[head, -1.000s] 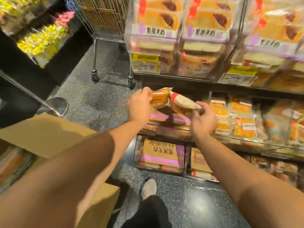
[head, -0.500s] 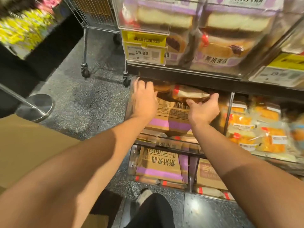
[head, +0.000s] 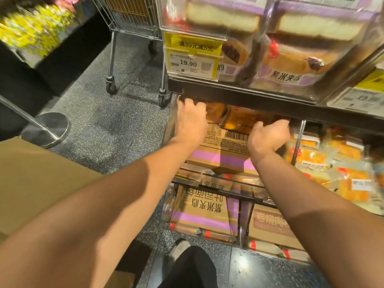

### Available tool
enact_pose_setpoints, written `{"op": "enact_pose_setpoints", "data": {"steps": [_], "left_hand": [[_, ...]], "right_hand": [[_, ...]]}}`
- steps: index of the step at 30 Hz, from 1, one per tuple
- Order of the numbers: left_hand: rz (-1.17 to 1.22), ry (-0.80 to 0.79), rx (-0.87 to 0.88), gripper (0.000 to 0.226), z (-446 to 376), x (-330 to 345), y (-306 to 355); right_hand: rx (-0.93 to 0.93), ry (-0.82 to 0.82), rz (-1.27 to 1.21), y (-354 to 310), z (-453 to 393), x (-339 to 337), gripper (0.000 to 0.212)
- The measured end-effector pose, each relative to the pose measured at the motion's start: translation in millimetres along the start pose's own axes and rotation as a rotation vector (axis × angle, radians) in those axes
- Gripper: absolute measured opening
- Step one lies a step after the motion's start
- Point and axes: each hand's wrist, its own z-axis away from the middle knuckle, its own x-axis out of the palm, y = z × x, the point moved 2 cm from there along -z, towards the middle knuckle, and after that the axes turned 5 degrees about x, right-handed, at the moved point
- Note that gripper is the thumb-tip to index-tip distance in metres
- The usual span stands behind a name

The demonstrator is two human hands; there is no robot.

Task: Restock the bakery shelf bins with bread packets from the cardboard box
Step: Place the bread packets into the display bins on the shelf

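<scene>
Two hands are seen at the middle shelf bin [head: 169, 129]: left hand [head: 191, 121] and right hand [head: 268, 136], one at each end of one bread packet [head: 239, 119]. The packet sits far back in the bin, just under the dark edge of the upper shelf [head: 249, 96], on top of one flat printed carton [head: 222, 150]. Left fingers are curled over the packet's left end; right fingers are hooked over its right end, fingertips hidden, so how firmly it is clamped cannot be told. Little headroom is left between packet and shelf edge. One metal divider [head: 298, 142] bounds the bin on the right; more packets lie beyond it. Two price tags are counted, one reading 19.90 [head: 192, 57]. One cardboard box [head: 31, 173] is at lower left. One trolley [head: 133, 21] and one stanchion base [head: 47, 129] stand on the floor to the left.
</scene>
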Motion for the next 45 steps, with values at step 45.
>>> {"op": "enact_pose_setpoints", "data": {"steps": [45], "left_hand": [[0.388, -0.112, -0.163, 0.040, 30.4, 27.7, 53.7]], "right_hand": [[-0.206, -0.081, 0.140, 4.7, 15.5, 9.8, 0.066]]}}
